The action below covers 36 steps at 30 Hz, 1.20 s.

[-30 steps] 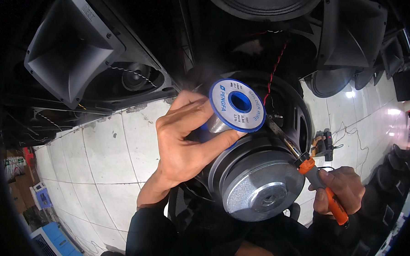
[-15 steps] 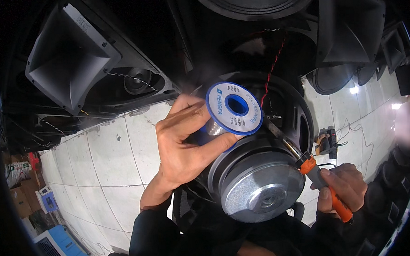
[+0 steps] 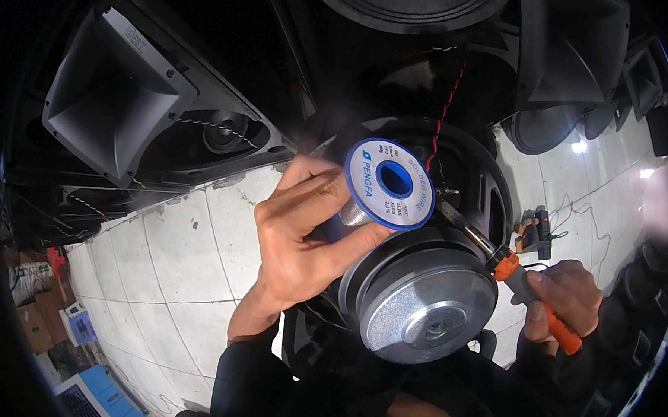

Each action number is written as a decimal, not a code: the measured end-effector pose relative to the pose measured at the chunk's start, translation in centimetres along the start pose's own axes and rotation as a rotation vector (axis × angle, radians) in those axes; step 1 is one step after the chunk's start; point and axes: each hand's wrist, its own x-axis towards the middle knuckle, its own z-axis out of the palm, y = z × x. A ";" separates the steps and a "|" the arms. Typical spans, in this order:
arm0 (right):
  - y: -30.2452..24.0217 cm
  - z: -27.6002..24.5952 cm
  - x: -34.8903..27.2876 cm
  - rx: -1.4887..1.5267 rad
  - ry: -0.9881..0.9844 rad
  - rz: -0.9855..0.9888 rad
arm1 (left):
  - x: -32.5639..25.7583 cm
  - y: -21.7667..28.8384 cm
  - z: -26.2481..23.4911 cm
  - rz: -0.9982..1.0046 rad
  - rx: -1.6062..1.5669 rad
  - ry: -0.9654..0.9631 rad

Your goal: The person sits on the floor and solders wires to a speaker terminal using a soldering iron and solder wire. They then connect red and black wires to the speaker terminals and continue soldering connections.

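A large loudspeaker driver (image 3: 427, 301) lies magnet up before me, its black basket behind the silver magnet. My left hand (image 3: 301, 232) is closed around a spool of solder wire (image 3: 416, 211) with a blue rim and white label, held above the driver. In my right hand (image 3: 561, 299) is a soldering iron (image 3: 522, 286) with an orange and grey handle. Its metal shaft points up and left, the tip at the terminal on the driver's basket. A twisted red and black wire (image 3: 440, 125) runs down to that terminal. The spool hides part of the basket.
Speaker cabinets with grey square horns (image 3: 113, 99) stand at the far left and far right. Another large speaker cone (image 3: 414, 4) is at the top. A small black device with cables (image 3: 532, 230) lies on the white tiled floor (image 3: 194, 259). A blue and white box (image 3: 104, 405) is at lower left.
The solder spool has shifted slightly right and down in my left hand. The iron's handle has moved a little right, its tip staying near the terminal.
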 end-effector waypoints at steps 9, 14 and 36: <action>1.0 -0.3 0.0 -0.023 -0.040 -0.119 | 0.2 0.4 -0.2 0.064 0.089 -0.026; 1.0 -0.1 -0.1 -0.020 -0.019 -0.120 | 0.0 0.3 -0.2 0.122 0.078 0.000; 2.5 0.3 -1.4 0.058 0.115 0.111 | -0.3 -0.1 -0.2 -0.032 -0.006 0.022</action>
